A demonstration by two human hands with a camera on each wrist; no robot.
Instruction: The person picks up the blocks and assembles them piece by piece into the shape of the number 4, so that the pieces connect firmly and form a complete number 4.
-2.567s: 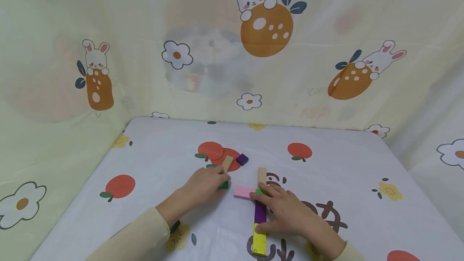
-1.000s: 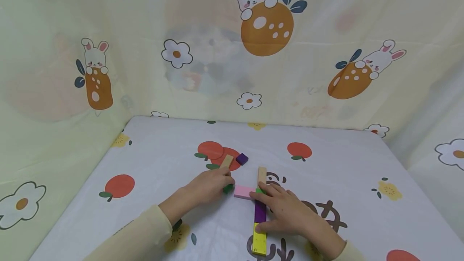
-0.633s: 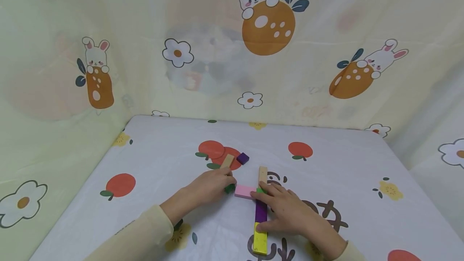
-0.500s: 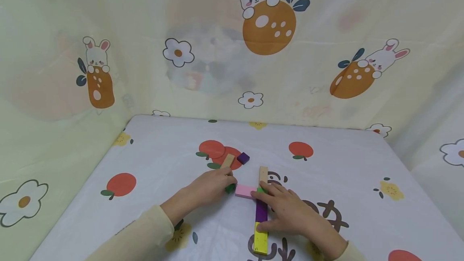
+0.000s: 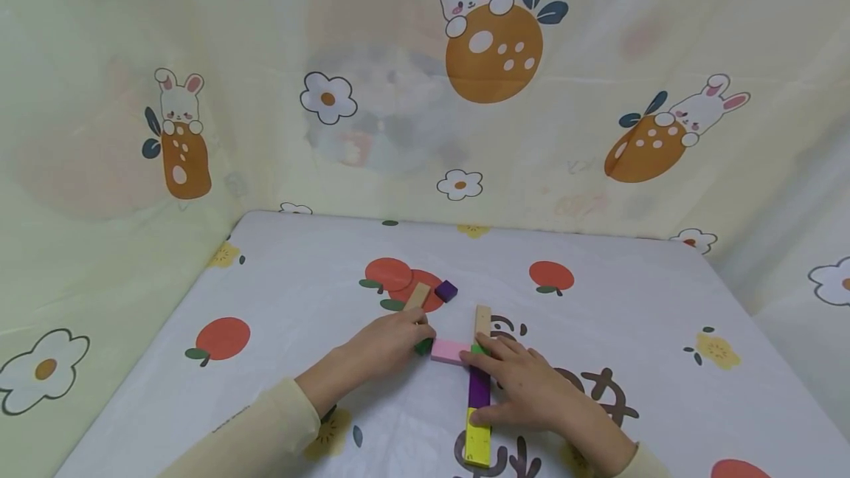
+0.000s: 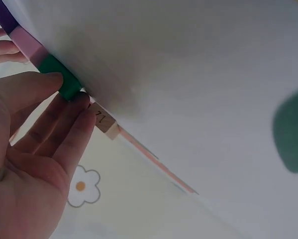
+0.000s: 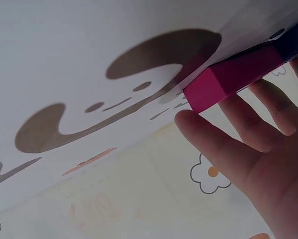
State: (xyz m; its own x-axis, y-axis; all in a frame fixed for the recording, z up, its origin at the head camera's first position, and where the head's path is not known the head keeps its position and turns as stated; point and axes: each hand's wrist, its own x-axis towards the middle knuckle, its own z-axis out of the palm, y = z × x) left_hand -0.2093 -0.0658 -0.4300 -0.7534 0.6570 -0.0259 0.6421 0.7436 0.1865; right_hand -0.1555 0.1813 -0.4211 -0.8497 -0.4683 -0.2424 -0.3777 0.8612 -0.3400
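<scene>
My left hand (image 5: 378,345) pinches a dark green block (image 6: 59,74) between thumb and fingertips, low over the table. One end of it meets the pink block (image 5: 448,351), which points left from a column of blocks. That column runs from a plain wooden block (image 5: 482,318) at the far end through bright green (image 5: 477,350) and purple (image 5: 479,388) blocks to a yellow block (image 5: 477,441). With fingers spread, my right hand (image 5: 531,389) rests against the column, its thumb by the yellow block. Its fingertips lie along a magenta block (image 7: 238,74) in the right wrist view, hidden in the head view.
Beyond my left fingers lies a loose wooden block (image 5: 418,294), with a small purple block (image 5: 446,291) to its right. The table (image 5: 299,257) wears a white printed cloth, and printed curtains (image 5: 385,168) hang at its back and sides.
My left hand has slid a little to the right with the green block, closing the gap to the pink block. The right hand and the column keep their places.
</scene>
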